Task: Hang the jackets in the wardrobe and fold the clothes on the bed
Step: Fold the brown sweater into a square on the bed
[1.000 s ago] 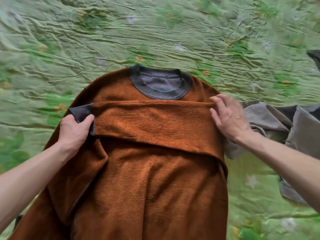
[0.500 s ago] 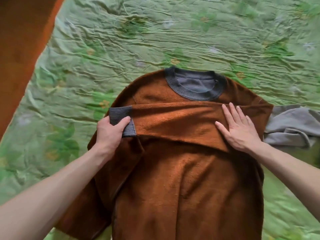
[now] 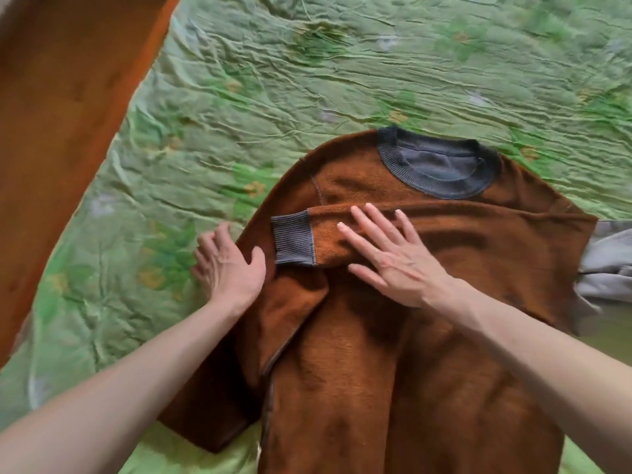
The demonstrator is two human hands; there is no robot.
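A rust-brown sweater (image 3: pixel 393 371) with a grey ribbed collar (image 3: pixel 437 165) lies flat on the green bedspread (image 3: pixel 307 80). One sleeve is folded across the chest, its grey cuff (image 3: pixel 294 239) pointing left. My right hand (image 3: pixel 390 254) presses flat on that folded sleeve, fingers straight and spread. My left hand (image 3: pixel 227 265) rests with relaxed fingers at the sweater's left edge, just left of the cuff, partly on the bedspread. The other sleeve lies under the body at the lower left.
A grey garment (image 3: pixel 605 265) lies on the bed at the right, partly under the sweater's shoulder. A brown wooden panel (image 3: pixel 61 114) fills the upper left. Wrinkled green bedspread stretches beyond the collar.
My left hand has let go of the grey cuff and moved left to the sweater's edge. My right hand has slid left along the folded sleeve toward the cuff.
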